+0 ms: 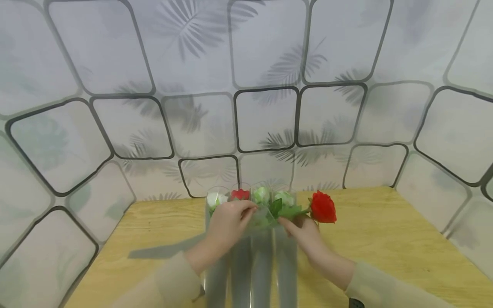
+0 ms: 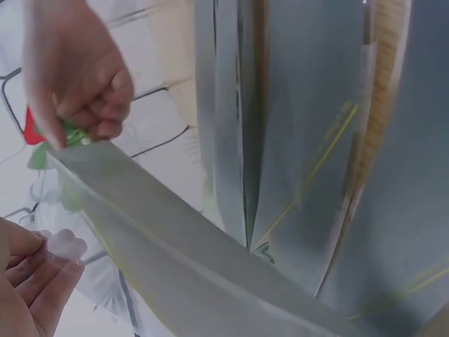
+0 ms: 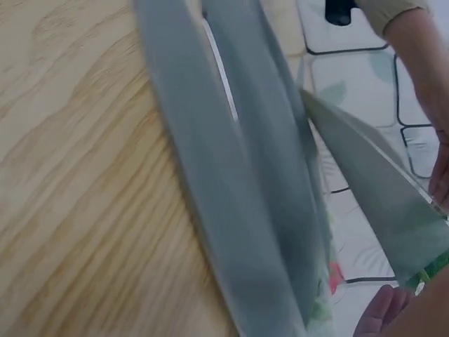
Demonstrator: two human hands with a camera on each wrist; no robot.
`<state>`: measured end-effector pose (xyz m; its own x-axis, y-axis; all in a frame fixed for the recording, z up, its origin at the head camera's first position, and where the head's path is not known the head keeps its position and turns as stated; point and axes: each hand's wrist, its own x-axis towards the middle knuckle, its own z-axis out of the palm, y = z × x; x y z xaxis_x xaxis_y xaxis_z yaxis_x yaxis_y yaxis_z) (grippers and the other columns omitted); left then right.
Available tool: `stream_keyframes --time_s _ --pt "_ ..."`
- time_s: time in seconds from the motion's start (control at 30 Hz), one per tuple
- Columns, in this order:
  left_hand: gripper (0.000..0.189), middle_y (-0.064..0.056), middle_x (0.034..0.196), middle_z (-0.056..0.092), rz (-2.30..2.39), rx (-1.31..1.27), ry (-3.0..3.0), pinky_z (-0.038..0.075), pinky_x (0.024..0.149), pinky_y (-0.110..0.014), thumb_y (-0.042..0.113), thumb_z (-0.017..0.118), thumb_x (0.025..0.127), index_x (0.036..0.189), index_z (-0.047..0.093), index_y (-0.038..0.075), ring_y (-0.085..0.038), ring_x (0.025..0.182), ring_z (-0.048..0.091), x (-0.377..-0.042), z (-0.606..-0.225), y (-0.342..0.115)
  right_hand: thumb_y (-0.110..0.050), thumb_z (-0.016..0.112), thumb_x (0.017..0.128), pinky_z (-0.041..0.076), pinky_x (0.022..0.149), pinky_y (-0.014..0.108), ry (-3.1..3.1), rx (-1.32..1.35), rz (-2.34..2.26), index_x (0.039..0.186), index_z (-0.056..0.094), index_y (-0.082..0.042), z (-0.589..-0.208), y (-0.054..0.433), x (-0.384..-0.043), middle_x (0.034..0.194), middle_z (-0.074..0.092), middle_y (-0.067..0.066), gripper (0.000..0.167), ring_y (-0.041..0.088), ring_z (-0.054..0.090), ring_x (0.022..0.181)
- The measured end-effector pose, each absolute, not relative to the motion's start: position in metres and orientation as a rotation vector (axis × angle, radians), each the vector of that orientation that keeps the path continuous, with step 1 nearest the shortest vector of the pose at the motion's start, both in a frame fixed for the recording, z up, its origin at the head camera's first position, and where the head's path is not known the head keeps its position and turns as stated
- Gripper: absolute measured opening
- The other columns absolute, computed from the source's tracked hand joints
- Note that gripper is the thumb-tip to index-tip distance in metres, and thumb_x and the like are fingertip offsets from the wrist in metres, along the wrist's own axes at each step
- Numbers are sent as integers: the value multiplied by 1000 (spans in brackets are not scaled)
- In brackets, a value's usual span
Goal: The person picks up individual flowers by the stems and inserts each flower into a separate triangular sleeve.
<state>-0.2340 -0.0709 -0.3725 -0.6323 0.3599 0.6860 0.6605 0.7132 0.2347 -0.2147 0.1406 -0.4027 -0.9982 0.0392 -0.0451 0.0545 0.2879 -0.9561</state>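
My left hand [image 1: 227, 218] pinches the clear scalloped edge of a grey flower sleeve [image 2: 182, 232], thumb against fingers. The sleeve's narrow end [image 1: 161, 251] points left in the head view. With my right hand [image 1: 310, 239] I hold an artificial red rose [image 1: 323, 207] by its stem, just at the sleeve's mouth. The bloom sticks out to the right, and green leaves [image 1: 286, 210] lie between the hands, partly behind clear film. In the left wrist view, the right hand's fingers [image 2: 105, 105] are curled beside the sleeve's upper corner. The lower stem is hidden.
Several wrapped flowers lie side by side below the hands in grey sleeves [image 1: 263, 265]. Their heads include a white rose [image 1: 216, 200], a red one [image 1: 240, 195] and a pale green one [image 1: 262, 195]. A wooden table [image 1: 385, 239] meets a patterned wall covering [image 1: 265, 119] behind.
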Motion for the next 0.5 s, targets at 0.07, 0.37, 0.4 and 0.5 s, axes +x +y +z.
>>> stream_keyframes --time_s 0.07,0.37,0.4,0.5 --pt "4 -5 87 82 -650 -769 -2293 64 67 -27 8 83 91 95 82 8 -16 73 78 -235 -371 -72 -28 67 103 53 83 31 2524 69 -1814 120 65 4 -405 145 -215 99 67 12 36 21 61 93" --pt "5 -4 90 83 -651 -759 -2332 65 71 -29 12 81 94 97 82 9 -16 78 80 -236 -369 -75 -32 59 105 60 101 46 2340 77 -1716 135 51 22 -429 175 -207 121 68 30 62 33 71 106" --pt "5 -4 90 83 -646 -754 -2338 65 71 -29 13 81 94 98 82 9 -16 78 80 -236 -369 -75 -33 60 104 57 106 52 2352 105 -1711 142 44 23 -431 180 -206 129 64 36 69 41 69 113" --pt "5 -4 89 83 -638 -741 -2348 65 69 -30 12 81 94 97 82 9 -17 77 79 -235 -368 -75 -37 62 103 43 118 66 2431 191 -1692 157 23 19 -432 196 -202 156 41 42 86 55 48 141"
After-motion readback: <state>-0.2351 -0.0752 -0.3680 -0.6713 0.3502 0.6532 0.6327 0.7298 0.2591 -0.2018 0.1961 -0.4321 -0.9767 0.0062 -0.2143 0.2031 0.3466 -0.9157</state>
